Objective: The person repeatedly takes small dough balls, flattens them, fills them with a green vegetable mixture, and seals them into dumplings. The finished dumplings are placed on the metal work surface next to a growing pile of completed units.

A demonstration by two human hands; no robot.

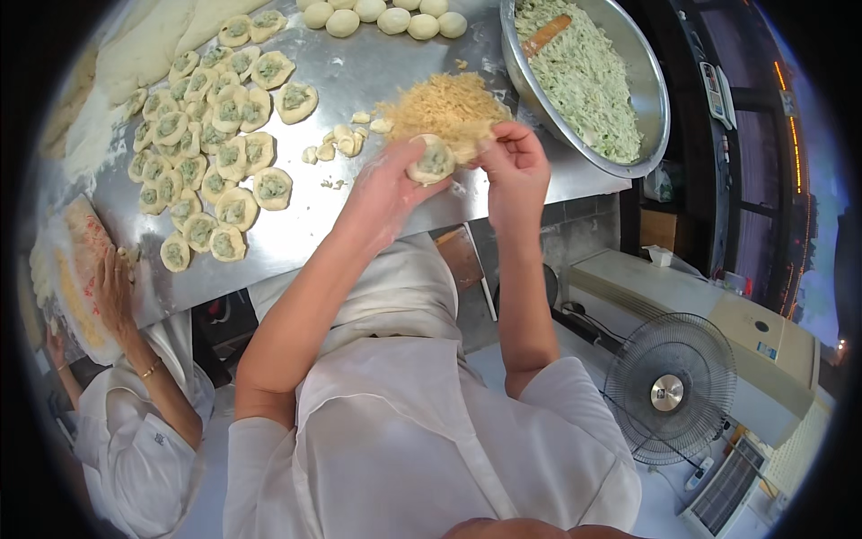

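Note:
Cupped in my left hand [386, 193] is a round dough wrapper [435, 158] with pale green filling in its middle. My right hand [519, 166] is just to the right of it, thumb and fingers pinched together at the edge of a heap of yellow-tan shreds [444, 101]. What sits between those fingertips is too small to make out. Both hands are over the near edge of the metal table [310, 211]. Small dough scraps [341, 139] lie left of the heap.
Several open filled dough rounds [215, 135] crowd the table's left side. Plain dough balls [395, 20] sit at the far side. A metal bowl [660, 117] of shredded green filling with a wooden-handled tool [546, 36] stands right. A co-worker's hand [112, 287] works at left. A fan [669, 391] stands lower right.

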